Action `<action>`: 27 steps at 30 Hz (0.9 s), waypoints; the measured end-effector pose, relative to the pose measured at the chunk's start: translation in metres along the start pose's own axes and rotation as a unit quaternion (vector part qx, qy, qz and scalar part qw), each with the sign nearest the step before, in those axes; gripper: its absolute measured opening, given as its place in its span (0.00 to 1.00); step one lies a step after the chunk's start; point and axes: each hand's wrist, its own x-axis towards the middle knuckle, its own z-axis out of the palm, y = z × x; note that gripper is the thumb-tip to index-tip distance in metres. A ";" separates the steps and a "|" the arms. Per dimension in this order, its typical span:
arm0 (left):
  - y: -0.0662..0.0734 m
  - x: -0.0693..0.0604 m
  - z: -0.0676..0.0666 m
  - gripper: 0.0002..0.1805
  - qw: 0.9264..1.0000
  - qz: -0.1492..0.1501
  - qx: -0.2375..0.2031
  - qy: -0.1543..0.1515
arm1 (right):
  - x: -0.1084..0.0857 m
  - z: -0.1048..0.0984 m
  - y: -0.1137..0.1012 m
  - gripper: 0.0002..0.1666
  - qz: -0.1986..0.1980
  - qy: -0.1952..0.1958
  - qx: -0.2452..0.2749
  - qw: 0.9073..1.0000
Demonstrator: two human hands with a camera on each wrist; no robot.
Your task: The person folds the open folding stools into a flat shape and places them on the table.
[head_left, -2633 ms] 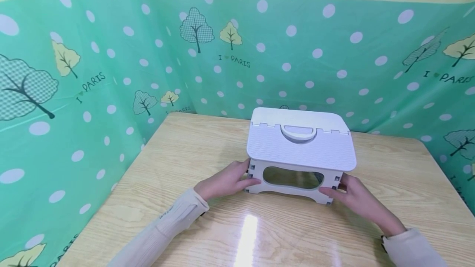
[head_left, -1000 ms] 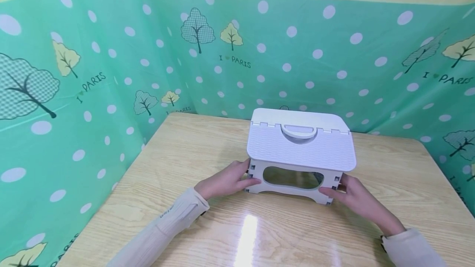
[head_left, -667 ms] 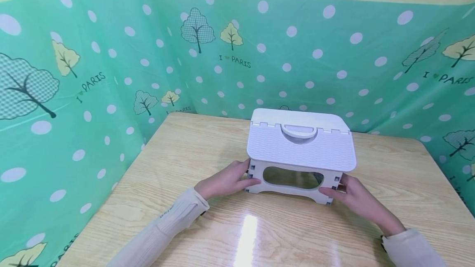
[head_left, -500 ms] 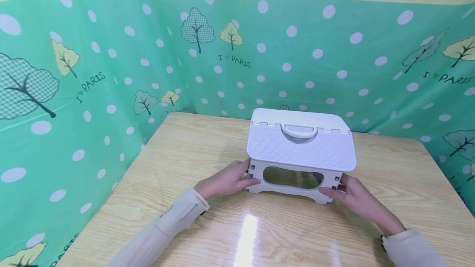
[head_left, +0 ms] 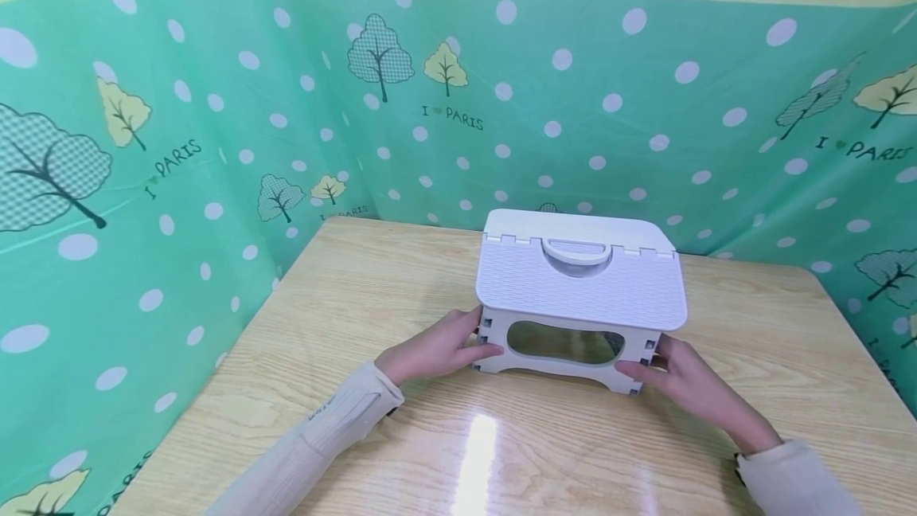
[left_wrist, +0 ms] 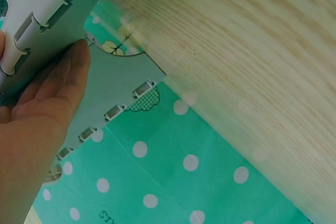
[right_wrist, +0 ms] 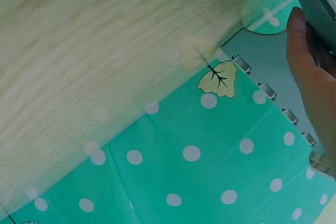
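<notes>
A white plastic folding step stool (head_left: 580,293) stands unfolded on the table, with its textured top up and a carry handle in the middle. My left hand (head_left: 437,347) grips the stool's left end, thumb across the front panel and fingers round the side. At the right end my right hand (head_left: 688,385) holds it the same way. The left wrist view shows the left fingers (left_wrist: 73,72) lying against the end panel, under the hinged edge. In the right wrist view the right fingers (right_wrist: 298,38) reach behind the other end. Some fingertips are hidden.
The stool is on a light wood-grain table (head_left: 344,277), near its back edge. A green dotted curtain (head_left: 458,142) hangs closely behind and along the left side. Glare (head_left: 476,452) streaks the table in front.
</notes>
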 end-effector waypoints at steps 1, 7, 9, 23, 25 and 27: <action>0.000 0.000 0.000 0.28 1.000 -0.001 0.001 0.000 | 0.000 0.000 0.000 0.29 0.001 0.000 -0.001 1.000; 0.001 0.000 0.000 0.29 1.000 -0.002 0.005 0.000 | 0.000 0.000 0.001 0.30 0.002 0.001 -0.005 1.000; 0.001 0.000 0.000 0.29 1.000 -0.002 0.005 0.000 | 0.000 0.000 0.001 0.30 0.001 0.001 -0.005 1.000; 0.000 0.000 0.000 0.28 1.000 0.000 0.004 0.003 | 0.000 0.001 0.000 0.30 0.001 0.004 -0.008 1.000; 0.000 0.000 0.000 0.28 1.000 0.000 0.001 0.002 | 0.000 0.001 0.000 0.30 -0.001 0.003 -0.009 1.000; 0.000 -0.001 0.000 0.28 1.000 0.000 -0.003 0.002 | 0.000 0.001 0.000 0.30 -0.003 0.004 -0.008 1.000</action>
